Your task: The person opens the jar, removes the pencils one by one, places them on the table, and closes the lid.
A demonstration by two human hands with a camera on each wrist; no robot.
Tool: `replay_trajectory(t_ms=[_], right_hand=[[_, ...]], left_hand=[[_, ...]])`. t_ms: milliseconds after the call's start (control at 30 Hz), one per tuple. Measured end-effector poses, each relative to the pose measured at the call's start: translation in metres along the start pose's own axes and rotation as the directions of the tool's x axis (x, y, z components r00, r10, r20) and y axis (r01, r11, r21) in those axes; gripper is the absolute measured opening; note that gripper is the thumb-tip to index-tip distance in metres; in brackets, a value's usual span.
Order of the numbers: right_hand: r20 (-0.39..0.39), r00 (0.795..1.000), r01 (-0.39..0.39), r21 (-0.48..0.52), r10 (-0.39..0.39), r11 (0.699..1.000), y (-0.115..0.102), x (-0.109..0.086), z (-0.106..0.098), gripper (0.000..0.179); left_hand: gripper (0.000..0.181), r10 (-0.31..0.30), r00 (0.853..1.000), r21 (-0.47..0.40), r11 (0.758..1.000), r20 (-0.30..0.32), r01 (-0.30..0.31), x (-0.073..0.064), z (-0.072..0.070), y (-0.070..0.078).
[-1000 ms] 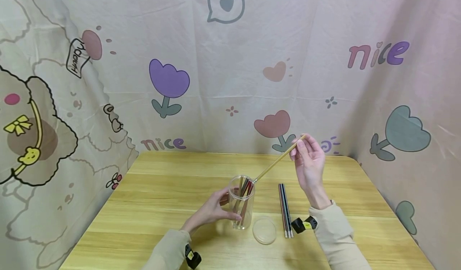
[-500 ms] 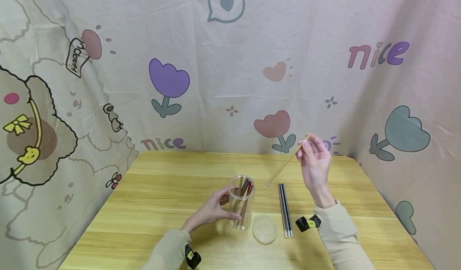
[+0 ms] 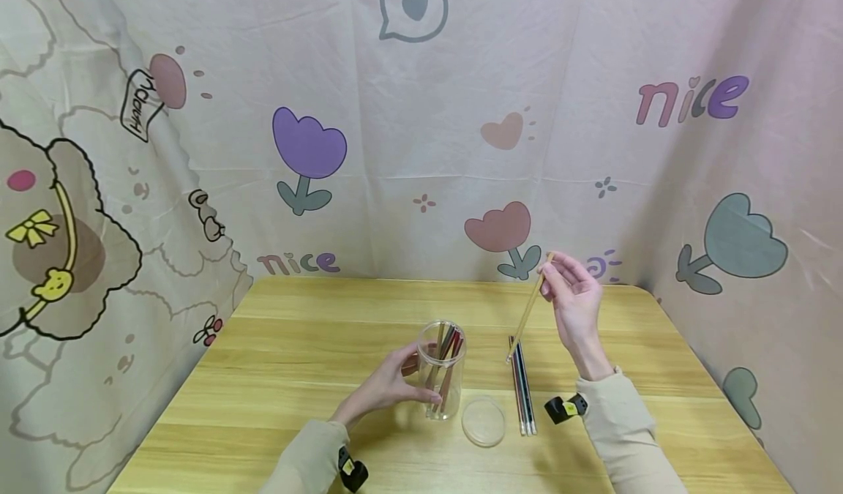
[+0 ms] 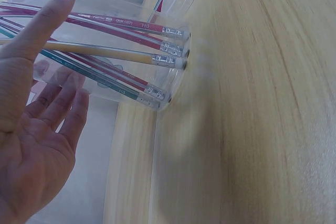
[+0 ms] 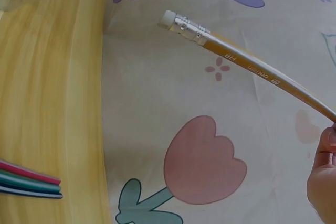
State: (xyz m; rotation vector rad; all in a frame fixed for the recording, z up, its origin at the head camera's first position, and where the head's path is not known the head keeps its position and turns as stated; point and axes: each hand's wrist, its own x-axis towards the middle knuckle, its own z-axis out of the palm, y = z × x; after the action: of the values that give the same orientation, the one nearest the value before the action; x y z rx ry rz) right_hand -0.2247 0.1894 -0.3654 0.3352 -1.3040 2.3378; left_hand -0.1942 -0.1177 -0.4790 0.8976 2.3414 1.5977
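Observation:
My left hand (image 3: 395, 384) grips a clear plastic jar (image 3: 443, 388) from its left side, thumb in front and fingers behind. Several pencils (image 4: 131, 56) in red, green and yellow lean inside it, their eraser ends at the bottom. My right hand (image 3: 574, 300) pinches a yellow pencil (image 5: 262, 72) near its upper end, above the table. That pencil slants down with its white eraser low, overlapping the far end of a row of pencils (image 3: 522, 388) in the head view. The row, in red, green and dark colours, lies on the table with erasers toward me.
A round clear lid (image 3: 484, 421) lies flat on the wooden table (image 3: 296, 347) between the jar and the pencil row. A printed cloth (image 3: 408, 113) hangs behind the table and along its sides.
My right hand has drawn the yellow pencil away from the jar's rim to the right, and the pencil now hangs steeper over the row. My left hand and the jar have stayed still.

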Motion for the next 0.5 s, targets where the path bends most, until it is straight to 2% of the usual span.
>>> replay_trajectory(t_ms=[367, 500], right_hand=[[0.008, 1.0, 0.024, -0.204, -0.022, 0.979, 0.011, 0.002, -0.011, 0.022], [0.008, 1.0, -0.006, -0.279, 0.009, 0.96, 0.014, 0.002, -0.017, 0.023]], left_hand=[[0.085, -0.012, 1.0, 0.005, 1.0, -0.003, 0.012, -0.001, -0.001, 0.001], [0.085, -0.015, 1.0, 0.007, 1.0, -0.003, 0.015, -0.001, -0.001, 0.001]])
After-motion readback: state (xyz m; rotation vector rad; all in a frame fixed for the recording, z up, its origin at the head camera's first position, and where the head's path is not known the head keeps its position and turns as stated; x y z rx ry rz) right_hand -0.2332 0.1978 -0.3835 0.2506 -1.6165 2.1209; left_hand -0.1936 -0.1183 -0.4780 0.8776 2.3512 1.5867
